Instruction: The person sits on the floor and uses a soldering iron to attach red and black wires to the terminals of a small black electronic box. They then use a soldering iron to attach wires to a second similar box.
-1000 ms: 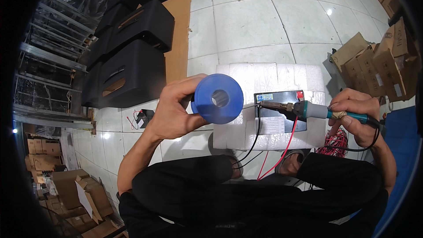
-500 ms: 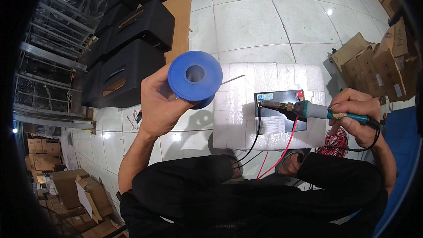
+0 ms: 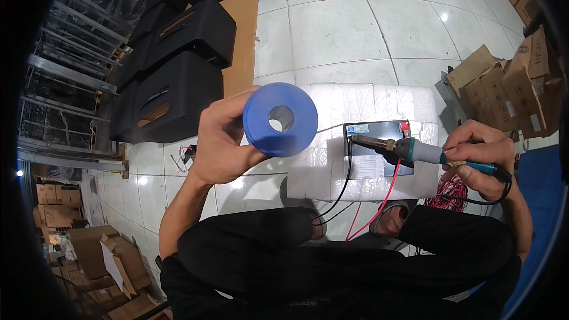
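My left hand (image 3: 222,142) grips a blue spool (image 3: 280,119) and holds it up with its round end toward me. A thin wire runs from the spool toward a small black battery (image 3: 372,154). The battery lies on a white foam block (image 3: 361,142). My right hand (image 3: 483,163) holds a soldering iron (image 3: 415,150) by its green handle, with the metal tip over the battery's left top edge. A black and a red lead (image 3: 385,198) hang from the battery toward my legs.
Black cases (image 3: 178,71) stand at the left beside a brown board (image 3: 240,41). Cardboard boxes (image 3: 510,89) pile up at the right, and more boxes (image 3: 101,255) lie at the lower left. A bundle of red wire (image 3: 448,194) lies by my right knee. The floor is white tile (image 3: 355,29).
My left hand went up and left with the blue spool, then came back to the right and lower, close to the battery. My right hand and the soldering iron kept still.
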The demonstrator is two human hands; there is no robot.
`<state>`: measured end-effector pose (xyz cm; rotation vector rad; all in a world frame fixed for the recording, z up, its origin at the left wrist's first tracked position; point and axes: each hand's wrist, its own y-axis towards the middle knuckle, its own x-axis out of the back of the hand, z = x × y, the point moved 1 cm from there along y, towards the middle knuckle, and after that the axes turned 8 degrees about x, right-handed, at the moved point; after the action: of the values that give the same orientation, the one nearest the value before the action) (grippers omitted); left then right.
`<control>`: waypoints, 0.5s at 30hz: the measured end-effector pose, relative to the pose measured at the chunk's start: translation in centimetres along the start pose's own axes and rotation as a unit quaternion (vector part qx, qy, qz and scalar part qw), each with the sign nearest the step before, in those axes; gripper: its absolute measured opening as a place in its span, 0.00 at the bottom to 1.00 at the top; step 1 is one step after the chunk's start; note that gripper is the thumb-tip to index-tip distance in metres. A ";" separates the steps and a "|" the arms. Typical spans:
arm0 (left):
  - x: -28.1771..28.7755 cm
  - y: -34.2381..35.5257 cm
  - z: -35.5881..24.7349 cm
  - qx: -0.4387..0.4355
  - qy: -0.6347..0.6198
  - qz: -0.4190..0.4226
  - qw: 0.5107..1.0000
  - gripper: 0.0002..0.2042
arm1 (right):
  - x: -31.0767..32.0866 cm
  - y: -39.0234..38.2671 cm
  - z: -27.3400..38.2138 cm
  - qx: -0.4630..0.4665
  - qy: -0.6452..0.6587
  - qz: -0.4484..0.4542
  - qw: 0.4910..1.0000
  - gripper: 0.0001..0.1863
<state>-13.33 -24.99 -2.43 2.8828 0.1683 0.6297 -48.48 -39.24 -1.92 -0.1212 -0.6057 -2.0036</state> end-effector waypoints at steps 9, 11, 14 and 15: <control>0.0 0.5 0.8 -0.028 0.038 0.072 0.996 0.22 | 0.1 -0.1 -0.1 -0.001 0.005 0.003 1.000 0.15; -0.1 0.4 0.8 -0.031 0.037 0.076 0.996 0.22 | 0.1 -0.1 -0.2 -0.001 0.007 0.001 1.000 0.14; -0.2 0.5 0.8 -0.027 0.050 0.081 0.995 0.21 | 0.1 -0.1 -0.3 -0.001 0.010 -0.003 1.000 0.14; -0.2 0.5 0.8 -0.027 0.057 0.081 0.995 0.21 | 0.1 -0.1 -0.4 0.001 0.009 -0.003 1.000 0.14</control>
<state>-13.15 -25.63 -3.13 2.8299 -0.0661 0.8137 -48.52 -39.45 -2.24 -0.0991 -0.5980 -2.0080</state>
